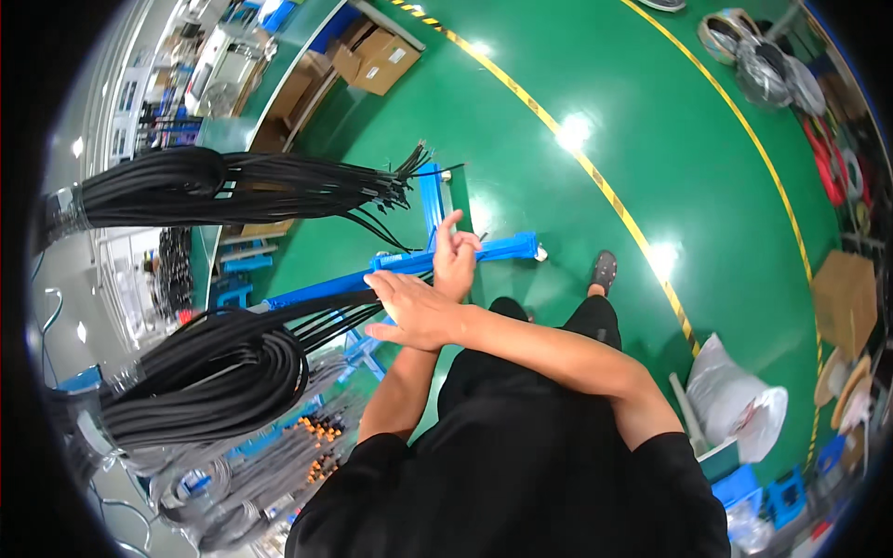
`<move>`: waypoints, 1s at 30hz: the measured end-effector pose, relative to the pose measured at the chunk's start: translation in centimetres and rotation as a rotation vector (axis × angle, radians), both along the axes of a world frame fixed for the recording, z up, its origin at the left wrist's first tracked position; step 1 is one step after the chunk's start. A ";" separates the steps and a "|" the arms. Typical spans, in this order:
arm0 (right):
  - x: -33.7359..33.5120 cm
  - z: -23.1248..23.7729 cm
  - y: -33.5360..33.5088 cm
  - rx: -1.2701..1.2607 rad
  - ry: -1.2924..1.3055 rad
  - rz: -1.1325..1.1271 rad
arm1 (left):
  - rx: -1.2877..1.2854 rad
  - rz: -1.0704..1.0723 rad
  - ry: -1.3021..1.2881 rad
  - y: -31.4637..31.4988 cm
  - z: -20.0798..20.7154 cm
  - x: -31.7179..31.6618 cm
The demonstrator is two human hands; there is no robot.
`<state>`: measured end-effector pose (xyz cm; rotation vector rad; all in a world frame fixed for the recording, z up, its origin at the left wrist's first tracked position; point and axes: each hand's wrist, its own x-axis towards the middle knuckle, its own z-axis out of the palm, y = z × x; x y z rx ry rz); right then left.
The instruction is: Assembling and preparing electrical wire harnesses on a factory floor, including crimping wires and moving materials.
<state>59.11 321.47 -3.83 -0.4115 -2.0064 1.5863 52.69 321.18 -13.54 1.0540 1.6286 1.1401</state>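
Note:
My arms cross in front of me. My right hand [411, 309] reaches over to the left and lies across my left wrist, fingers stretched and thumb apart, holding nothing. My left hand [454, 262] extends beyond it, above the blue wheeled base [498, 249]; one finger is straight, the others partly bent, with nothing seen in them. Beside my right fingertips are the ends of a lower black cable bundle [209, 381], coiled and hanging at the left; whether they touch cannot be told. Another black cable bundle [270, 181] hangs farther off, its loose ends fanned out.
Grey cables [326, 372] with orange-tipped ends lie at lower left. A workbench [279, 84] with a cardboard box [377, 60] runs along the far left. To the right are a white sack [735, 391], a cardboard carton [845, 299] and yellow-black floor tape [605, 186].

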 end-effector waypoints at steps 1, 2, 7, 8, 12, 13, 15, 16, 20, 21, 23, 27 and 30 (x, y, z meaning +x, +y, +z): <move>0.7 0.5 0.7 -0.001 -0.002 0.066 | -0.026 0.094 -0.028 0.4 -0.4 -0.9; 1.4 0.3 1.4 -0.001 -0.015 0.126 | -0.028 0.196 0.012 1.2 -0.8 -1.2; 2.7 -2.6 8.5 -0.158 0.111 0.076 | -0.050 0.431 -0.020 2.0 -0.9 -1.9; 2.5 -3.8 10.5 -0.460 0.171 0.048 | 0.075 0.179 0.550 2.2 -1.2 -3.5; -2.4 -13.8 17.2 -1.471 -0.104 -0.117 | -0.265 0.628 -0.048 3.5 -0.5 -2.6; -3.4 -15.5 18.7 -1.735 -0.069 -0.102 | -0.263 0.663 -0.040 3.3 -0.6 -2.8; -5.7 -19.5 21.0 -1.931 -0.001 -0.200 | -0.252 0.707 -0.029 4.2 -1.2 -3.2; -6.4 -21.2 21.8 -1.955 0.069 -0.210 | -0.285 0.731 -0.030 5.3 -0.9 -3.2; -7.3 -21.7 25.0 -1.717 0.161 -0.175 | -0.352 0.880 -0.114 6.3 -1.3 -3.6; -7.5 -20.9 26.2 -1.579 0.124 -0.167 | -0.339 0.887 -0.123 6.6 -1.9 -4.1; -6.6 -16.9 28.9 -1.310 0.025 -0.137 | -0.329 0.924 -0.157 5.7 -2.5 -3.7; -5.8 -13.6 33.4 -0.995 0.095 0.025 | -0.435 1.024 -0.124 7.0 -1.9 -2.3; -6.2 -11.3 37.4 -0.899 0.042 0.082 | -0.457 1.070 -0.120 8.7 -2.1 -1.9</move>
